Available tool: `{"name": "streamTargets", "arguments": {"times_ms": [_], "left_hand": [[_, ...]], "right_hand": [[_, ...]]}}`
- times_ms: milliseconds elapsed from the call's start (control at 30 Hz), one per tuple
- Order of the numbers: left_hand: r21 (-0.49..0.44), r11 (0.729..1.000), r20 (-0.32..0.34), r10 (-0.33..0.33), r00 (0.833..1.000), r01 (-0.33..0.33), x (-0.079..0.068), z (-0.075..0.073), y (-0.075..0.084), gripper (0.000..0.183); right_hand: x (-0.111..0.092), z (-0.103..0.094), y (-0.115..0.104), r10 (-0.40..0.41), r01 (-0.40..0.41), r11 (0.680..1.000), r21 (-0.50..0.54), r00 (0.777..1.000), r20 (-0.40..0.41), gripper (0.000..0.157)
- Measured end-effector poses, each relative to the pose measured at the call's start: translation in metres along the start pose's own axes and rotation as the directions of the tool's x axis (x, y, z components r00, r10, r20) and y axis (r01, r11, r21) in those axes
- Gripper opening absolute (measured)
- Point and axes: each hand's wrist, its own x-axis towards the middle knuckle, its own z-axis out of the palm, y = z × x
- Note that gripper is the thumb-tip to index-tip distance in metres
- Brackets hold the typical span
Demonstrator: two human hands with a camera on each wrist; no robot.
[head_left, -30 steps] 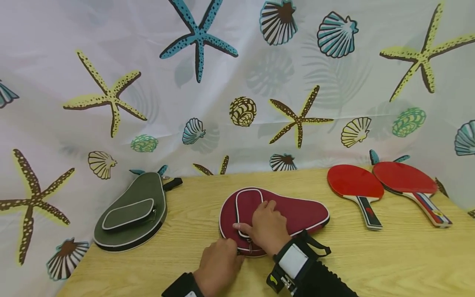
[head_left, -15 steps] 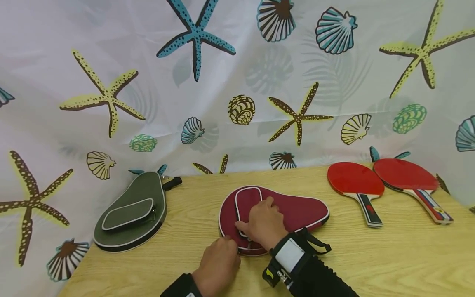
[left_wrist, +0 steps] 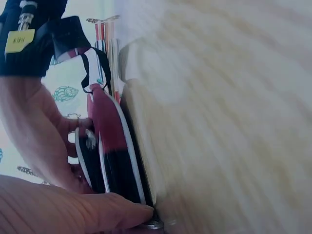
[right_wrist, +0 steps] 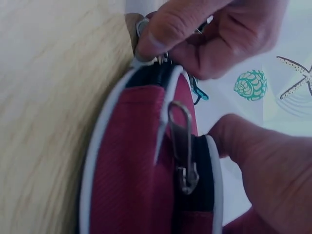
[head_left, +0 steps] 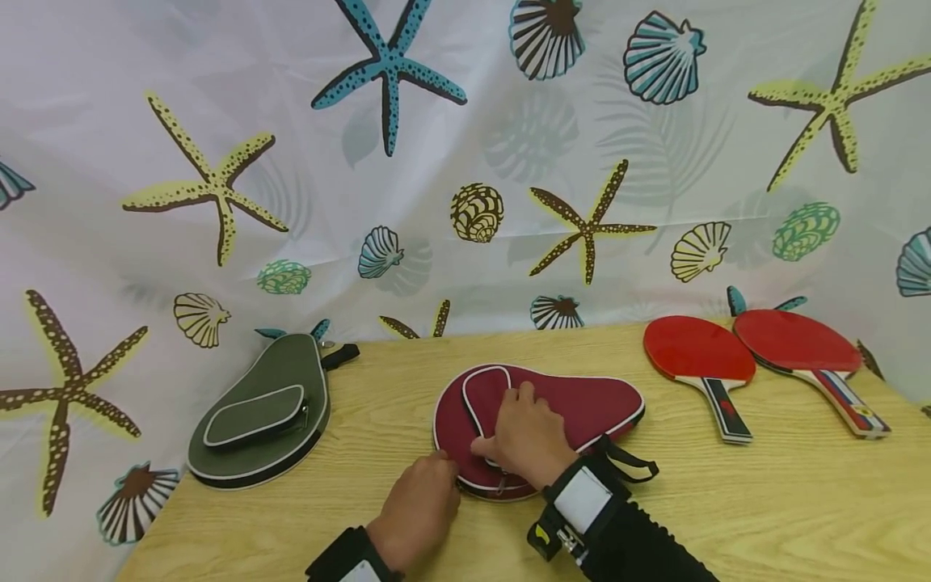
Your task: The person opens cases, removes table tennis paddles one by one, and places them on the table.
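A dark red table tennis paddle case (head_left: 596,400) with white piping lies flat, its narrow end to the right. At its near left rim my left hand (head_left: 418,505) pinches a metal zipper pull (left_wrist: 155,225) between thumb and fingers. My right hand (head_left: 531,436) holds the case at its raised front pocket (head_left: 483,392), with the thumb at the pocket's edge. A second metal zipper pull (right_wrist: 181,131) hangs from that pocket, as the right wrist view shows. The palm sides of both hands are hidden in the head view.
A green paddle case (head_left: 254,412) with a black strap stands at the left of the wooden table (head_left: 378,404). Two red paddles (head_left: 698,352) lie at the right, handles toward the front. Behind hangs a white cloth (head_left: 444,145) printed with starfish and shells.
My left hand has shifted slightly left along the case's rim, uncovering a bit of its near edge. The right hand stays on the pocket.
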Motion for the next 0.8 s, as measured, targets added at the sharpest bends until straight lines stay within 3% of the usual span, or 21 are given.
{"name": "streamTargets", "arguments": {"times_ms": [300, 533, 800], "left_hand": [[-0.024, 1.000, -0.002, 0.006, 1.000, -0.006, 0.003, 0.002, -0.008, 0.020], [-0.074, 0.997, -0.001, -0.006, 1.000, 0.006, 0.005, -0.001, -0.009, 0.021], [-0.050, 0.998, -0.011, 0.025, 1.000, -0.025, 0.007, 0.001, -0.011, 0.022]], "right_hand": [[-0.004, -0.013, 0.021, -0.125, 0.124, 0.992, 0.022, 0.986, 0.106, 0.077], [-0.006, -0.020, 0.035, -0.195, 0.182, 0.979, 0.095, 0.969, 0.151, 0.075], [-0.010, -0.031, 0.048, -0.255, 0.225, 0.962, 0.155, 0.943, 0.213, 0.071]]}}
